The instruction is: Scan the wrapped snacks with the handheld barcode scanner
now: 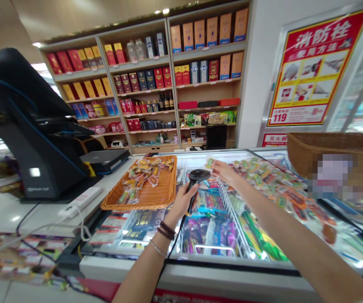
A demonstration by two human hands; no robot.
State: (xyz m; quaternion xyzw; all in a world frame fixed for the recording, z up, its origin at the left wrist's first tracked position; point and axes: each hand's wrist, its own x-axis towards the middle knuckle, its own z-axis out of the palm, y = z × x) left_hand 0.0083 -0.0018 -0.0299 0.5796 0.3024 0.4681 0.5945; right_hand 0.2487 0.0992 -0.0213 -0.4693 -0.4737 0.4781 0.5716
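Observation:
My left hand [183, 201] is closed round the grip of a black handheld barcode scanner [198, 176], whose head points away from me over the glass-topped freezer [206, 252]. My right hand [223, 170] is stretched out beyond it and pinches a small pale green packet [209, 162] right by the scanner's head. Beaded bracelets sit on my left wrist. A black cable runs from the scanner down toward me.
An orange wicker tray [156, 195] with several wrapped snacks lies left of the scanner. A black till screen [26, 122] stands on the white counter at left, with a white power strip [80, 201]. A brown wicker basket [333, 151] sits at right. Shelves of boxed goods fill the back wall.

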